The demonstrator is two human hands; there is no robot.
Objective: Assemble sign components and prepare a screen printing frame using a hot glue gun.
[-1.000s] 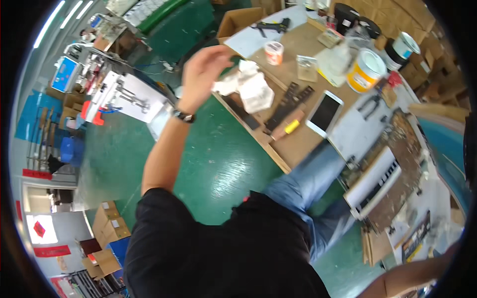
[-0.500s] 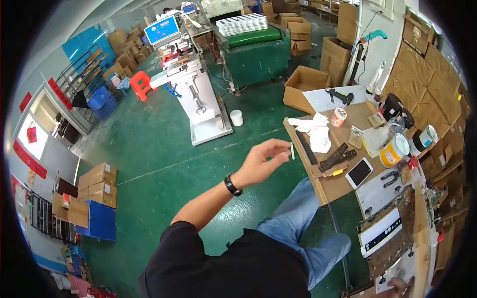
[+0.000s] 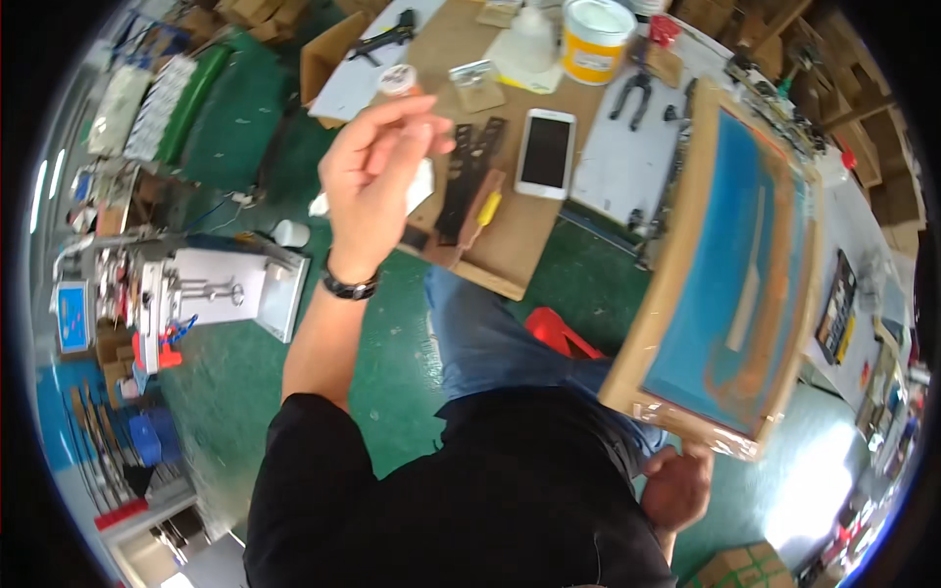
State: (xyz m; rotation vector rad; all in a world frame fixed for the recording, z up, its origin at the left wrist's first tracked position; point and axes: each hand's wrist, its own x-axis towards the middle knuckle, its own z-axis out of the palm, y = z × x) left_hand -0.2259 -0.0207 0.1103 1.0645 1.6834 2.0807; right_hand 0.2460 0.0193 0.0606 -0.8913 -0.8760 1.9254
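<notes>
My left hand, with a dark band on its wrist, is raised over the near-left part of the brown work board. Its fingers are curled together, and what they hold, if anything, is hidden. Behind it a white cloth shows in part. My right hand is closed just below the lower corner of a tilted, wood-edged printing screen with blue mesh. Whether it grips that edge is unclear. Dark slotted strips, a yellow-handled tool and a white phone lie on the board.
Farther back stand a yellow-and-white tub, a white bottle and a black glue gun. Pliers lie on a white panel. A red stool stands under the bench by my legs. At left is a white printing machine.
My view has swung to the right, bringing the blue screen and my right hand into sight. My left hand has moved in over the board; the thin white stick it held no longer shows.
</notes>
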